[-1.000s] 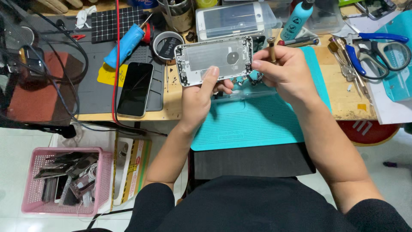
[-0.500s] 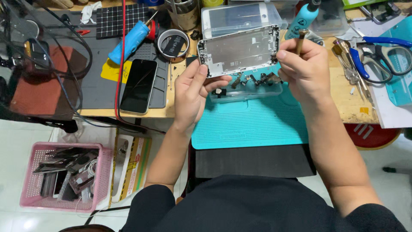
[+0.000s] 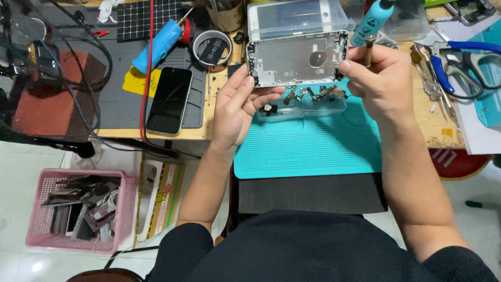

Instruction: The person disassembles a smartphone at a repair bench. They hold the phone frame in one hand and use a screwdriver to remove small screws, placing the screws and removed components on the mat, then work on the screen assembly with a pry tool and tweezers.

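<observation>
Bare phone housing (image 3: 297, 58): gripped by left hand (image 3: 237, 107) and right hand (image 3: 378, 78). Right hand also clasps a screwdriver (image 3: 368, 48). Teal mat (image 3: 308, 146) lies beneath.

A wooden workbench (image 3: 433, 122) carries a teal silicone mat (image 3: 313, 146) at its front edge and a dark grey mat (image 3: 122, 89) to the left. On the grey mat lie a black phone (image 3: 168, 99), a blue-handled tool (image 3: 159, 46) and a yellow card (image 3: 136, 82). A tape roll (image 3: 211, 48) sits near the middle; blue-handled scissors (image 3: 459, 62) lie at the right. A pink basket (image 3: 78, 211) stands on the floor (image 3: 21, 167)
</observation>
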